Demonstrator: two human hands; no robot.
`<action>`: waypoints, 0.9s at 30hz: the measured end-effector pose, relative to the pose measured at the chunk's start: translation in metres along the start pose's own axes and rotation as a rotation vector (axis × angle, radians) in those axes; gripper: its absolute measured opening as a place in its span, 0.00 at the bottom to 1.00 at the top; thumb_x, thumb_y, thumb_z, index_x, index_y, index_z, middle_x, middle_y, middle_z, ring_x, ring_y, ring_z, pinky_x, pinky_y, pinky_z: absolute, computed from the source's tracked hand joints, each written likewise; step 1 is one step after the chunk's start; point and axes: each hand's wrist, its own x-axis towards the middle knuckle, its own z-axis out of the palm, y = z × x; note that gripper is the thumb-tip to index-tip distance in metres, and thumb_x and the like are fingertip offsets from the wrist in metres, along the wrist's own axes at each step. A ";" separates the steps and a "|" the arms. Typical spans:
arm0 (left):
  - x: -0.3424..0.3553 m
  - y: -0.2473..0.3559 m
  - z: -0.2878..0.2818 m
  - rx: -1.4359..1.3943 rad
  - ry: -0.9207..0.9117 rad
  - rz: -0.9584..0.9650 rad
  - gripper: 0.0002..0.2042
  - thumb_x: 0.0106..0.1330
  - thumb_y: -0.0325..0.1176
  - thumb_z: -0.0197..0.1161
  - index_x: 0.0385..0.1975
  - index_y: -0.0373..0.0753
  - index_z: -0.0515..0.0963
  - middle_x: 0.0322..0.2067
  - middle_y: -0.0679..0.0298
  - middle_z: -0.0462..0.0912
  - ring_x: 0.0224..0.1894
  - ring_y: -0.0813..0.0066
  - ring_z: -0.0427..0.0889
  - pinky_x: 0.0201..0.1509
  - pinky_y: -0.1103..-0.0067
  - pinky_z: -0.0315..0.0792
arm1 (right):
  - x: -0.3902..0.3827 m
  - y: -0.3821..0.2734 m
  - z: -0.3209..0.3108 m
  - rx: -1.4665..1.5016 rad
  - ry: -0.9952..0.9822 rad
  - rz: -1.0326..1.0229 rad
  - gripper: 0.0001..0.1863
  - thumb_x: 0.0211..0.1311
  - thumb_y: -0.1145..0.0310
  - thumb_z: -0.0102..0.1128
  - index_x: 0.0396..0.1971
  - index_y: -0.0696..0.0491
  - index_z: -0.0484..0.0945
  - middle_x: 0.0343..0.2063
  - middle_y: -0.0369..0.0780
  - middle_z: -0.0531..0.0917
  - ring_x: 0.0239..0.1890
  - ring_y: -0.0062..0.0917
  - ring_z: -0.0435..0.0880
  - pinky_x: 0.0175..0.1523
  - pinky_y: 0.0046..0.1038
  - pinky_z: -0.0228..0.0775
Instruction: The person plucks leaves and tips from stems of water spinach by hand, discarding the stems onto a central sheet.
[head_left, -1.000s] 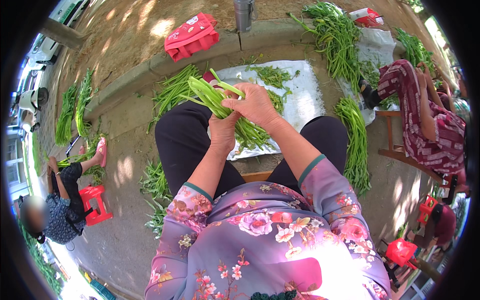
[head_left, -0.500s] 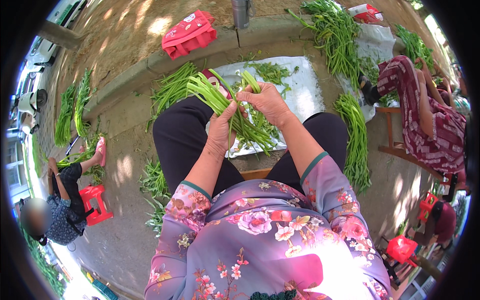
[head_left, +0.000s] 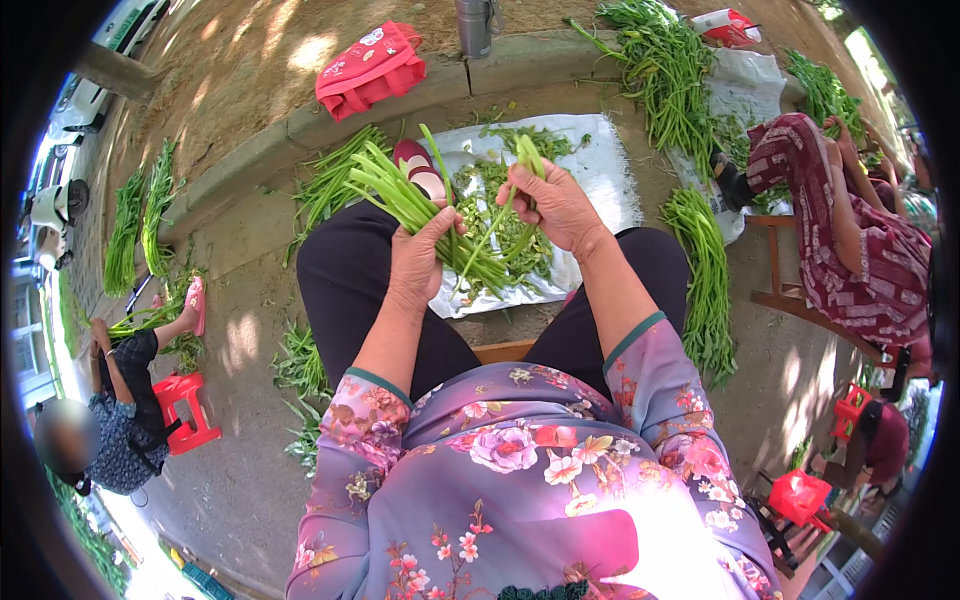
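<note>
My left hand (head_left: 416, 262) is closed around a bunch of long green vegetable stalks (head_left: 392, 197), held over my lap with the thick ends pointing up and left. To the right of it, my right hand (head_left: 563, 208) pinches a few stalks (head_left: 528, 152) between thumb and fingers. A thin stem runs down from these fingers toward the bunch. Below both hands, a white woven sheet (head_left: 608, 185) lies on the ground between my feet, strewn with torn leaves and bits (head_left: 537, 262). My shoe (head_left: 418, 165) shows partly behind the stalks.
Stalk piles lie at left (head_left: 335, 175) and right (head_left: 703, 270). By the kerb are a red bag (head_left: 370, 70), a metal flask (head_left: 476, 28) and a leafy heap (head_left: 665, 80). A person (head_left: 125, 430) sits at left near a red stool (head_left: 185, 415); another (head_left: 860, 220) sits at right.
My hands have drawn apart. The left, with the bunch, has moved a little left and down; the right has shifted slightly right, showing more of the leaf bits and shoe.
</note>
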 end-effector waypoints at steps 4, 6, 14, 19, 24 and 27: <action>-0.001 0.007 -0.005 0.111 -0.033 0.017 0.08 0.58 0.24 0.63 0.36 0.34 0.75 0.27 0.61 0.79 0.29 0.74 0.78 0.35 0.79 0.74 | 0.003 -0.001 -0.018 0.054 0.061 -0.117 0.11 0.64 0.58 0.54 0.33 0.49 0.68 0.19 0.33 0.75 0.19 0.15 0.71 0.22 0.19 0.63; -0.002 0.004 -0.006 0.150 -0.072 -0.015 0.08 0.58 0.25 0.63 0.36 0.35 0.75 0.27 0.63 0.79 0.29 0.74 0.78 0.35 0.79 0.73 | -0.001 -0.008 -0.022 0.075 0.125 -0.063 0.11 0.65 0.58 0.53 0.32 0.49 0.67 0.18 0.32 0.71 0.18 0.17 0.71 0.25 0.21 0.66; -0.016 -0.008 0.014 0.232 -0.214 -0.125 0.08 0.57 0.25 0.64 0.35 0.35 0.76 0.26 0.65 0.79 0.27 0.77 0.78 0.35 0.81 0.71 | 0.005 0.008 -0.018 0.002 0.156 -0.174 0.10 0.63 0.61 0.55 0.32 0.50 0.69 0.15 0.30 0.69 0.15 0.15 0.63 0.23 0.18 0.57; -0.016 -0.014 0.017 0.222 -0.220 -0.159 0.08 0.57 0.24 0.63 0.35 0.35 0.75 0.26 0.65 0.78 0.28 0.75 0.78 0.36 0.79 0.72 | -0.001 0.016 -0.014 0.141 0.046 -0.046 0.16 0.61 0.60 0.59 0.41 0.57 0.75 0.15 0.30 0.69 0.18 0.15 0.66 0.26 0.19 0.58; -0.014 -0.015 0.017 0.254 -0.240 -0.162 0.08 0.58 0.26 0.63 0.36 0.36 0.75 0.26 0.65 0.78 0.29 0.73 0.78 0.36 0.78 0.73 | -0.009 0.014 -0.005 0.208 -0.034 0.037 0.15 0.61 0.60 0.58 0.37 0.58 0.78 0.19 0.31 0.73 0.20 0.15 0.68 0.28 0.19 0.59; -0.013 -0.019 0.012 0.247 -0.251 -0.166 0.08 0.59 0.27 0.63 0.36 0.36 0.75 0.27 0.65 0.78 0.31 0.73 0.78 0.37 0.78 0.73 | -0.008 0.016 -0.002 0.138 0.012 0.028 0.14 0.62 0.59 0.56 0.35 0.56 0.78 0.24 0.33 0.78 0.22 0.15 0.68 0.30 0.19 0.61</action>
